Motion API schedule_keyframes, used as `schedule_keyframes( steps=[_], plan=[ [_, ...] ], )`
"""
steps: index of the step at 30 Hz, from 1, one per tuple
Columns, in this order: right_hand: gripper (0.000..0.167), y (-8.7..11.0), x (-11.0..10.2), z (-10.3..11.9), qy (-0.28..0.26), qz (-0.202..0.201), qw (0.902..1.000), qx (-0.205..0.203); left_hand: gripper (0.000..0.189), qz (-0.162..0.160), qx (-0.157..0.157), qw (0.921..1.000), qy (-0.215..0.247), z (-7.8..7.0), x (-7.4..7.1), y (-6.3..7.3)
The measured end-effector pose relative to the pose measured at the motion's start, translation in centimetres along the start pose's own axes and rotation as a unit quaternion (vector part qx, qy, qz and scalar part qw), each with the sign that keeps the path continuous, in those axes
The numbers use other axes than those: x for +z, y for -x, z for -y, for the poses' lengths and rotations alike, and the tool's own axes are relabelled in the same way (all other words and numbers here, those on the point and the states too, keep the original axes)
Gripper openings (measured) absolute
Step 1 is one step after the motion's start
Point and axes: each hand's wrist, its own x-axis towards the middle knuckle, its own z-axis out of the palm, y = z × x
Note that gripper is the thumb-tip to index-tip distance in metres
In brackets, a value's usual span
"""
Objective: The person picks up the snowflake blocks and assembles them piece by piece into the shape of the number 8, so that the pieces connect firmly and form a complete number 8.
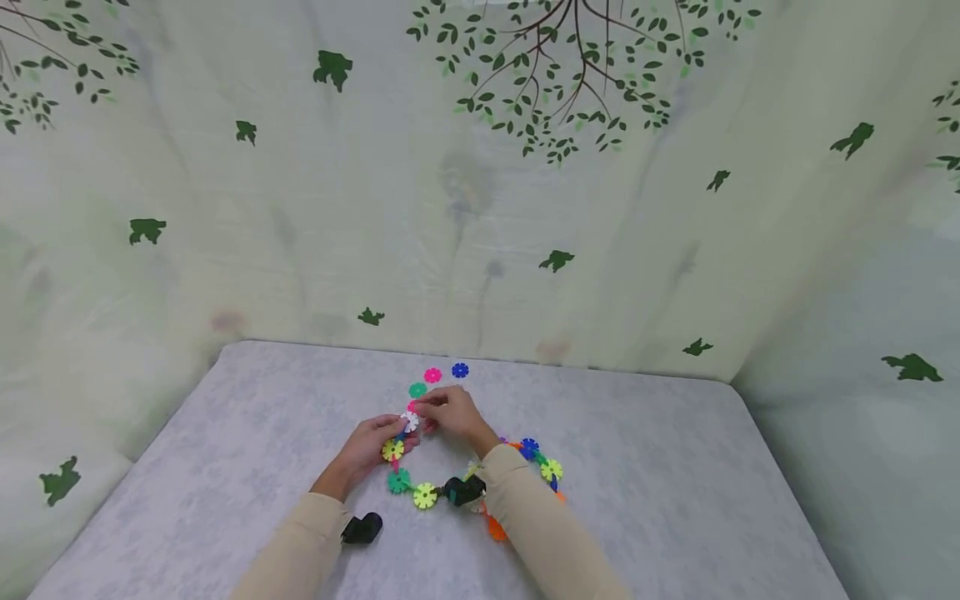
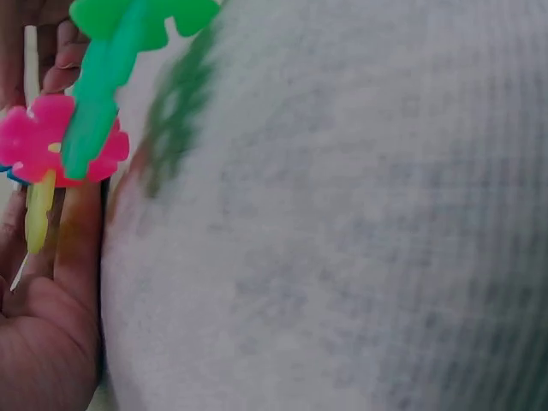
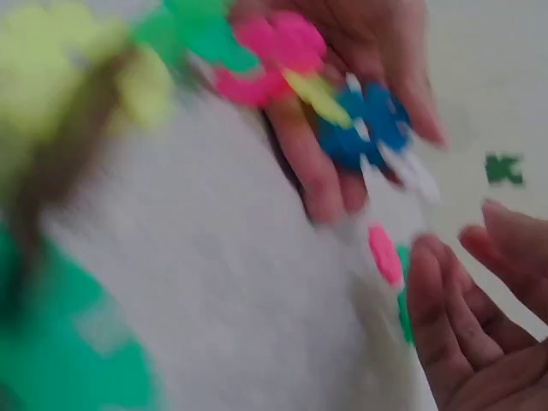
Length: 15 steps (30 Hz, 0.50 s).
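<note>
A chain of interlocked plastic snowflake discs (image 1: 425, 497) curves over the table in several colours. My left hand (image 1: 367, 446) grips its upper left end, where a white disc (image 1: 409, 422) and a blue disc (image 3: 344, 141) show at the fingers. Close behind come a yellow disc (image 1: 393, 450) and a pink disc (image 2: 38, 137). My right hand (image 1: 452, 412) is just right of that end, its fingers slightly bent and apart from the thumb, with nothing seen between them. Beside its fingertips lies a loose pink disc (image 3: 385, 254), partly covered in the head view.
Loose green (image 1: 417, 390), pink (image 1: 432, 376) and blue discs (image 1: 460, 370) lie toward the table's back edge. The chain's right part (image 1: 551, 470) passes partly under the right sleeve (image 1: 536, 517). A leaf-printed curtain (image 1: 480, 208) stands behind the grey table (image 1: 660, 483).
</note>
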Motion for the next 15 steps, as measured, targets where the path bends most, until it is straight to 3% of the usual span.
schedule_keyframes(
  steps=[4,6,11,15],
  plan=[
    [0.024,-2.0,-2.6,-0.7,0.069,-0.088,0.9932,0.031,0.038,-0.027,-0.008,0.9996,0.006,-0.1,0.5,0.0],
    [0.03,-3.0,-3.6,-1.0,0.112,-0.108,0.9865,0.051,0.036,-0.04,-0.011,0.9991,0.004,-0.1,0.5,0.1],
    [0.046,-4.5,-4.5,-1.4,0.21,-0.057,0.9739,0.065,0.029,-0.054,-0.016,0.9983,0.009,0.1,0.4,0.3],
    [0.037,-4.8,-4.2,-1.6,0.267,-0.04,0.9608,0.061,0.028,-0.053,-0.011,0.9984,0.016,0.5,0.5,0.3]
  ],
)
